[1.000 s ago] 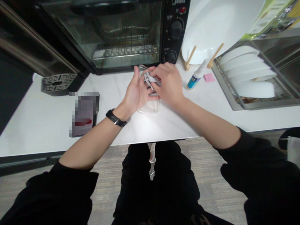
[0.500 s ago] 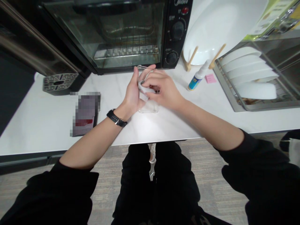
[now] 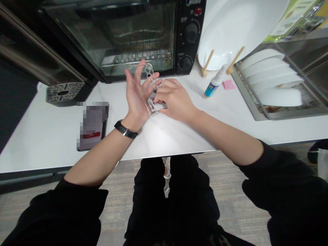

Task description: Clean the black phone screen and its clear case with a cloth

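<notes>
My left hand (image 3: pixel 135 97) is turned palm up with its fingers spread behind a clear phone case (image 3: pixel 148 68), which it supports. The case is tilted, with its camera cutouts near my fingertips. A crumpled grey-white cloth (image 3: pixel 154 106) is bunched in the curled fingers of my right hand (image 3: pixel 176 99) and presses against the lower right of the case. My right fingers hide part of both the cloth and the case. A black watch strap (image 3: pixel 125 129) circles my left wrist.
A toaster oven (image 3: pixel 191 48) stands close behind my hands. Left lies a phone (image 3: pixel 92 124), partly pixelated, before a drip tray (image 3: pixel 63 92). On the right are a spray bottle (image 3: pixel 214 83), a pink note (image 3: pixel 228 84), a large white plate (image 3: pixel 238 30) on a wooden stand and a dish rack (image 3: pixel 252 106).
My left hand has opened out and shifted left, tilting the case so more of it shows. The cloth in my right hand has moved slightly left and down the case.
</notes>
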Demonstrator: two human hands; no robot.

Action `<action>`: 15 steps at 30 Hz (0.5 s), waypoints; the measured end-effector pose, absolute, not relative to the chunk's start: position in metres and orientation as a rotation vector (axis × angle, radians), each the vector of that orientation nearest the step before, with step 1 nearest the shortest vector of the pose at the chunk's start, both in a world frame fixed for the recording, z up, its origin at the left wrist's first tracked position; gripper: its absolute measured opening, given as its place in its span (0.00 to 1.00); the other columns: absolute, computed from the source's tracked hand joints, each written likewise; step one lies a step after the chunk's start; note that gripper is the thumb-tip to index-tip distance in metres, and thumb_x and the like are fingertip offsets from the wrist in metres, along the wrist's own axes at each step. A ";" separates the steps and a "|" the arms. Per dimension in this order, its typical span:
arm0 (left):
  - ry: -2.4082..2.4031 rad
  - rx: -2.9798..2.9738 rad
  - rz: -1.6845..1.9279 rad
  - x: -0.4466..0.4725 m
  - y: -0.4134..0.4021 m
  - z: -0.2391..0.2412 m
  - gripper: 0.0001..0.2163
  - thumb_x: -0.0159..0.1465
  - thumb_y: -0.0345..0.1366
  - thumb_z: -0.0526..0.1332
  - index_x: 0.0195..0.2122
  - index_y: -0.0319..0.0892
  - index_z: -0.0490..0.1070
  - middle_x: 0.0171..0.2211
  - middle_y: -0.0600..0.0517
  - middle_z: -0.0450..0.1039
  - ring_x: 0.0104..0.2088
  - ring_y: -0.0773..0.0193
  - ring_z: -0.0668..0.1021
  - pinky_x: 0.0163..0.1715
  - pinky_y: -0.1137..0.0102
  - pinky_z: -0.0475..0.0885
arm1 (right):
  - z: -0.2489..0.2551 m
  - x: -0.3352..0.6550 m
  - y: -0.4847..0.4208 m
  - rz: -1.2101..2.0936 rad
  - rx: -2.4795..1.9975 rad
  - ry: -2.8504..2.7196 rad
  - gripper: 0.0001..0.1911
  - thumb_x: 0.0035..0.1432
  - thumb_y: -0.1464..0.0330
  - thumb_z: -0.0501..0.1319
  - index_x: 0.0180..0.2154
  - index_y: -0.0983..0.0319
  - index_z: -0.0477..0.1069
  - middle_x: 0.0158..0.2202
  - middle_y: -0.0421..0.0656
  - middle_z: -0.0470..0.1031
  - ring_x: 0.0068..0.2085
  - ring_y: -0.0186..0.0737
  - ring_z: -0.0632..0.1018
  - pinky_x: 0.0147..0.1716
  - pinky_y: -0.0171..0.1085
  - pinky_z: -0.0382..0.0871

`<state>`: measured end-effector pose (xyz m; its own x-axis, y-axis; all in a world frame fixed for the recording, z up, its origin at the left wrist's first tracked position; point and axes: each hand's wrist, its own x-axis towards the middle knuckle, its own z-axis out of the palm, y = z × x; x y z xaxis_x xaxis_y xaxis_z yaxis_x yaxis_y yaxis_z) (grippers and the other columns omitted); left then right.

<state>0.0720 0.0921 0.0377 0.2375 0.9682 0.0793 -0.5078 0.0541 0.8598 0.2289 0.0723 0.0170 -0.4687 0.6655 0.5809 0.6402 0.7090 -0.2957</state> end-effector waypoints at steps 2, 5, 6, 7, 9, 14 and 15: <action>0.661 0.885 1.164 0.075 0.090 0.040 0.32 0.74 0.67 0.46 0.71 0.58 0.65 0.49 0.50 0.83 0.59 0.52 0.81 0.56 0.61 0.79 | 0.017 0.229 0.073 -0.017 -1.106 -2.119 0.05 0.62 0.72 0.66 0.35 0.57 0.78 0.40 0.40 0.82 0.51 0.49 0.77 0.61 0.53 0.67; 0.623 0.878 1.070 0.079 0.087 0.041 0.30 0.76 0.65 0.44 0.70 0.58 0.66 0.49 0.50 0.82 0.59 0.52 0.82 0.53 0.60 0.83 | 0.017 0.231 0.075 -0.073 -1.233 -1.991 0.06 0.62 0.73 0.66 0.34 0.56 0.76 0.39 0.41 0.82 0.49 0.49 0.77 0.60 0.53 0.69; 0.598 0.883 1.052 0.080 0.087 0.040 0.29 0.76 0.64 0.45 0.68 0.56 0.68 0.48 0.50 0.82 0.58 0.53 0.82 0.54 0.59 0.83 | 0.018 0.233 0.076 -0.081 -1.256 -1.965 0.06 0.61 0.73 0.66 0.34 0.56 0.75 0.39 0.41 0.81 0.49 0.50 0.77 0.59 0.54 0.69; 0.578 0.887 1.028 0.082 0.086 0.038 0.27 0.76 0.63 0.47 0.65 0.55 0.70 0.47 0.51 0.82 0.56 0.54 0.83 0.54 0.59 0.84 | 0.019 0.234 0.077 -0.087 -1.274 -1.947 0.07 0.61 0.74 0.66 0.34 0.56 0.75 0.38 0.42 0.81 0.49 0.50 0.77 0.59 0.54 0.70; 0.569 0.885 0.935 0.084 0.086 0.035 0.27 0.76 0.63 0.51 0.60 0.52 0.74 0.46 0.50 0.82 0.53 0.54 0.85 0.54 0.58 0.85 | 0.021 0.237 0.078 -0.092 -1.308 -1.913 0.07 0.62 0.74 0.66 0.34 0.55 0.74 0.38 0.43 0.80 0.48 0.51 0.76 0.58 0.55 0.70; 0.682 0.858 0.646 0.085 0.086 0.029 0.33 0.75 0.67 0.45 0.57 0.46 0.76 0.50 0.42 0.84 0.54 0.46 0.86 0.51 0.53 0.86 | 0.025 0.240 0.077 -0.059 -1.327 -1.885 0.05 0.67 0.70 0.65 0.37 0.55 0.72 0.40 0.45 0.79 0.48 0.51 0.76 0.54 0.55 0.73; 0.714 0.851 0.636 0.085 0.086 0.029 0.34 0.74 0.67 0.45 0.56 0.46 0.76 0.49 0.42 0.84 0.53 0.46 0.86 0.51 0.52 0.85 | 0.025 0.240 0.077 -0.040 -1.315 -1.885 0.05 0.67 0.70 0.64 0.37 0.55 0.72 0.40 0.45 0.79 0.48 0.52 0.76 0.53 0.55 0.73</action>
